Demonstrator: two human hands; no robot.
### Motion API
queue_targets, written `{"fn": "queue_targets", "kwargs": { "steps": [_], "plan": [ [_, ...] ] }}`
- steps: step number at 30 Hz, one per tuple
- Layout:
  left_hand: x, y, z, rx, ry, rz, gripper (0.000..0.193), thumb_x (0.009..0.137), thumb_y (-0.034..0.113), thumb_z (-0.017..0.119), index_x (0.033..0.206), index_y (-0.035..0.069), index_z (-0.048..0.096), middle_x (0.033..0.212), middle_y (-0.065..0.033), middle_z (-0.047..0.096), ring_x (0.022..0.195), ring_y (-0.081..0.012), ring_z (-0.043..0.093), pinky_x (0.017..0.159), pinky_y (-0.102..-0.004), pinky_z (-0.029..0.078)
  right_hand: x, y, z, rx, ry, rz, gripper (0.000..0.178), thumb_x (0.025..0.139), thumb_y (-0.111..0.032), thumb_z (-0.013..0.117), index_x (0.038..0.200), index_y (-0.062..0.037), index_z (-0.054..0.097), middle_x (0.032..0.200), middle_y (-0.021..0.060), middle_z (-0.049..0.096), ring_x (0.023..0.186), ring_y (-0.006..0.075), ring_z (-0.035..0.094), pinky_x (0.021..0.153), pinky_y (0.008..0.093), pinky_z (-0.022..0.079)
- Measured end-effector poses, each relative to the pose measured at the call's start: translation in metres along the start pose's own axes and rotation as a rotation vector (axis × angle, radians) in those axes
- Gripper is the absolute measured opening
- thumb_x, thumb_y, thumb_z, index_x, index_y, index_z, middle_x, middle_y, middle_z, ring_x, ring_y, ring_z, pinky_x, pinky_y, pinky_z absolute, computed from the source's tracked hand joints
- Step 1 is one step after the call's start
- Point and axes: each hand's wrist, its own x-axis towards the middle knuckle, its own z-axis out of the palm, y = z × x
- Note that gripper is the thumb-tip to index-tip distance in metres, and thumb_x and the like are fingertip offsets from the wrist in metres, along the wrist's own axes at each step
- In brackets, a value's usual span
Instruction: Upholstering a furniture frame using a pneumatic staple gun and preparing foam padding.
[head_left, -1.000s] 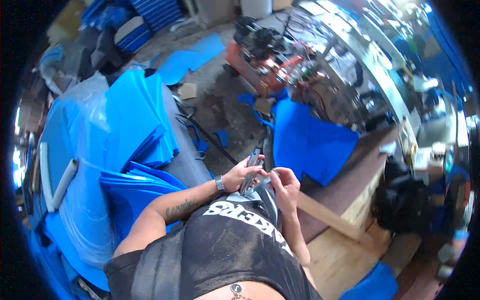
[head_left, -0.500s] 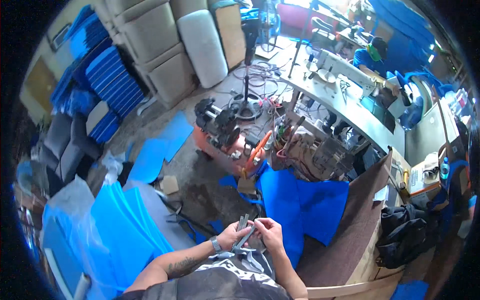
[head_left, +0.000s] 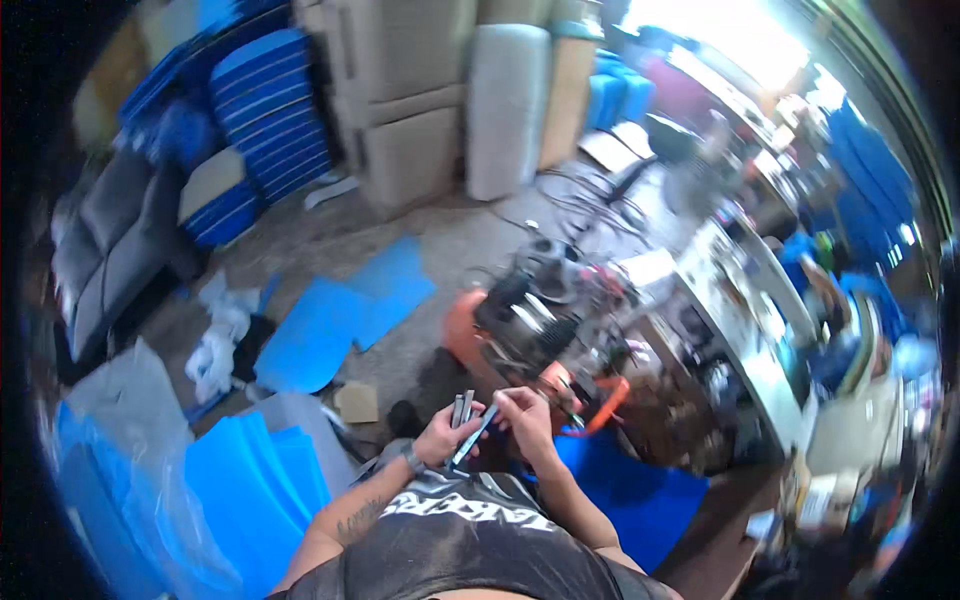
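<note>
In front of my torso, my left hand (head_left: 446,437) is closed round several thin grey strips (head_left: 463,409), whose upper ends stick up past the fingers. One longer strip (head_left: 474,441) slants between my two hands. Its upper end is pinched between the thumb and fingers of my right hand (head_left: 528,421), while its lower part lies against the left hand. The strips look stiff, like sticks of staples, but are too small to tell for certain.
An orange air compressor (head_left: 463,330) stands just ahead. Blue foam sheets (head_left: 310,335) lie on the floor, with more blue sheets (head_left: 250,490) at near left. A grey seat (head_left: 120,235) and tall beige cushions (head_left: 415,160) are farther off. At right stands a white sewing table (head_left: 745,370).
The view has swung to the right and blurred somewhat, so the surroundings sit differently. Both hands stay close together with the strips, now a little higher in the picture.
</note>
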Motion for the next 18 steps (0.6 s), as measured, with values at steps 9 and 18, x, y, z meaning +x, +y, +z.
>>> {"fn": "queue_targets", "kwargs": {
  "steps": [9, 18],
  "plan": [
    [0.067, 0.193, -0.225, -0.073, 0.271, 0.182, 0.036, 0.081, 0.02, 0.059, 0.11, 0.007, 0.044, 0.076, -0.0027, 0.055, 0.049, -0.0087, 0.053, 0.043, -0.0214, 0.043, 0.266, -0.104, 0.213, 0.313, -0.174, 0.02, 0.011, 0.084, -0.014, 0.051, 0.085, -0.0033, 0.051, 0.074, 0.008, 0.057, 0.057, 0.0145, 0.055, 0.047, 0.0233, 0.044],
    [0.142, 0.307, -0.429, -0.44, 0.577, 0.409, 0.036, 0.082, 0.014, 0.055, 0.113, 0.006, 0.04, 0.082, -0.0073, 0.058, 0.048, -0.01, 0.051, 0.043, -0.023, 0.043, 0.518, -0.127, 0.445, 0.168, -0.479, 0.088, 0.011, 0.084, -0.017, 0.053, 0.087, -0.0065, 0.049, 0.073, 0.008, 0.057, 0.06, 0.0142, 0.055, 0.048, 0.0246, 0.043]
  ]
}}
